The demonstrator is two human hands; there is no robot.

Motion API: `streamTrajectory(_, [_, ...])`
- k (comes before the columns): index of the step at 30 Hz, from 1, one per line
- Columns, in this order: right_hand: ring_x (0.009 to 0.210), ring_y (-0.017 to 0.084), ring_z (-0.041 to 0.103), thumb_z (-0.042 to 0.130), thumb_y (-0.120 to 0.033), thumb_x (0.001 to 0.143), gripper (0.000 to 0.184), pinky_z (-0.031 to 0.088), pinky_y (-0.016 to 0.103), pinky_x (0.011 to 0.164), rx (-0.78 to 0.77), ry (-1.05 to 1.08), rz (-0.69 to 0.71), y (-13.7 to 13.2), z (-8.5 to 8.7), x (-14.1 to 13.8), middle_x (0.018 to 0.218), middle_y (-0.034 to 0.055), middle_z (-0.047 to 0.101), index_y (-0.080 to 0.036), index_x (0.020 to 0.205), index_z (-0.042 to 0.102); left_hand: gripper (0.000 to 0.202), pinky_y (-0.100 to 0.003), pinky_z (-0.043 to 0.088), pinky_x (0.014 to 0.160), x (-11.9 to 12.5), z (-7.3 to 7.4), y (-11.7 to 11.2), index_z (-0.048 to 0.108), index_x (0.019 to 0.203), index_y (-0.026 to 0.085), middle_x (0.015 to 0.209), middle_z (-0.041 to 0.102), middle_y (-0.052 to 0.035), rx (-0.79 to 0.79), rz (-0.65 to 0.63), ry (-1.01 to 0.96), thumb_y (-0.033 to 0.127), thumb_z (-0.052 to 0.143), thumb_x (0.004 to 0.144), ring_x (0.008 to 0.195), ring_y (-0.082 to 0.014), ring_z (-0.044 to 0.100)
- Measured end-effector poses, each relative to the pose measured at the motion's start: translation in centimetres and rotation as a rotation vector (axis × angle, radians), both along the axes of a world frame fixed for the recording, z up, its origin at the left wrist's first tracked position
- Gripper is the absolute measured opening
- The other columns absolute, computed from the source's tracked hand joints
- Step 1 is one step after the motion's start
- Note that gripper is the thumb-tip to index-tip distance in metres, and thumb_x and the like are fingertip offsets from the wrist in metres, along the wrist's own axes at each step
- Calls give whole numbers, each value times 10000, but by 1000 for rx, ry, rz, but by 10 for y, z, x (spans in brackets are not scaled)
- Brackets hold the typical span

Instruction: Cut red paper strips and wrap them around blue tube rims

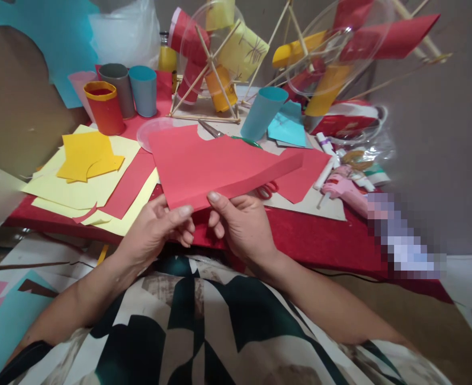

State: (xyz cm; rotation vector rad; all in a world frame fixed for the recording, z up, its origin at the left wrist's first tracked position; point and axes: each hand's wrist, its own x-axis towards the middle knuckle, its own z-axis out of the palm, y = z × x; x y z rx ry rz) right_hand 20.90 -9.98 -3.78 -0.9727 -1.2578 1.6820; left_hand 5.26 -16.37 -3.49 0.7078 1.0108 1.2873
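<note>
A sheet of red paper is held up over the table's front edge, with a strip folded along its near side and a curved notch in its far edge. My left hand pinches its near left corner between thumb and fingers. Along the folded strip, my right hand grips the paper with the thumb on top. Partly hidden behind the sheet lie scissors with red handles, and beyond it a metal blade shows beside a green handle.
Yellow paper pieces lie at left, below several paper cups. Stick frames with cups and clear discs stand at the back. A blue cup leans near blue paper. A pink glue gun rests at right.
</note>
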Motion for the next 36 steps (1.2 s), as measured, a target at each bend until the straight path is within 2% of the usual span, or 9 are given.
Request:
streamTrajectory(2, [319, 43, 427, 764, -521, 805, 505, 323, 178, 391, 6, -1, 30, -3, -2, 0, 352, -20, 515, -153, 478, 650, 260, -143, 483, 461, 5, -2, 2, 659, 764, 139, 582, 645, 14, 26, -26, 20, 357, 783, 832, 447, -63, 575])
streamTrajectory(5, [325, 31, 423, 750, -496, 832, 497, 317, 166, 396, 12, 4, 48, -4, -4, -1, 359, -24, 520, -152, 485, 656, 360, -142, 454, 470, 9, -5, 4, 622, 619, 129, 517, 597, 16, 82, -14, 63, 339, 715, 896, 448, -52, 542])
streamTrajectory(16, [289, 32, 420, 865, -483, 650, 447, 313, 155, 311, -95, 179, -141, 16, 1, 2, 386, -37, 547, -160, 482, 605, 309, -172, 381, 404, 3, -4, -1, 604, 558, 148, 451, 545, 27, 49, 143, 28, 245, 715, 830, 378, -58, 468])
streamTrajectory(23, [329, 41, 477, 866, -515, 649, 475, 354, 146, 302, -139, 215, -63, 21, 2, 6, 511, -41, 624, -169, 582, 548, 353, -175, 376, 415, -1, 2, -2, 582, 494, 153, 402, 473, 25, 3, 151, 2, 301, 742, 771, 377, -60, 425])
streamTrajectory(27, [379, 45, 523, 878, -478, 649, 446, 377, 130, 328, -82, 235, -152, 26, 7, 18, 624, -60, 682, -194, 846, 596, 359, -166, 376, 413, -8, 3, -3, 580, 475, 147, 401, 466, 24, 14, 158, -45, 285, 751, 758, 385, -56, 434])
streamTrajectory(30, [418, 57, 557, 879, -446, 666, 639, 404, 127, 354, -3, 238, -236, 33, 11, 31, 708, -79, 720, -266, 1184, 551, 355, -163, 379, 404, -17, 6, -6, 579, 452, 141, 410, 477, 23, 29, 193, -51, 257, 764, 733, 378, -49, 438])
streamTrajectory(32, [440, 66, 581, 865, -441, 694, 725, 430, 136, 379, 45, 179, -181, 40, 11, 39, 739, -69, 737, -294, 1313, 516, 353, -162, 367, 389, -22, 8, -7, 575, 439, 139, 400, 476, 24, 27, 195, -24, 246, 768, 715, 364, -48, 433])
streamTrajectory(34, [456, 75, 605, 862, -449, 699, 612, 443, 144, 391, 57, 90, -69, 47, 11, 44, 726, -45, 739, -257, 1225, 614, 355, -163, 365, 382, -28, 10, -6, 570, 432, 137, 388, 471, 23, 5, 172, 8, 246, 770, 704, 353, -50, 434])
streamTrajectory(36, [431, 77, 593, 872, -474, 678, 422, 434, 146, 382, 51, -1, 15, 52, 9, 46, 620, -26, 704, -182, 933, 705, 351, -164, 366, 375, -33, 10, -5, 560, 433, 133, 392, 482, 22, -24, 158, 20, 236, 775, 689, 346, -50, 435])
